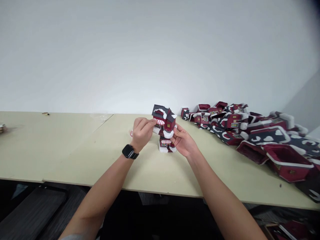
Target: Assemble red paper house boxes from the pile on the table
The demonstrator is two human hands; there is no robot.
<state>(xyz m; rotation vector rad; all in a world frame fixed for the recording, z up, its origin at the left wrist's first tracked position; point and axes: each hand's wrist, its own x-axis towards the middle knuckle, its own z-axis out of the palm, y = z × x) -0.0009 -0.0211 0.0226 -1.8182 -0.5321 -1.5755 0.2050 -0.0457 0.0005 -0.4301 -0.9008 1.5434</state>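
Observation:
A small red toy house (165,120) with a dark roof and white snow trim sits on top of a second little house piece (167,145) that stands on the table (75,146). My left hand (141,132), with a black watch on the wrist, pinches the upper house at its left side. My right hand (183,140) cups the stack from the right, fingers curled against both pieces.
A long heap of similar red and black house parts (262,136) covers the table's right side up to the wall. A small object (2,128) lies at the far left edge. The table's front edge runs close to my arms.

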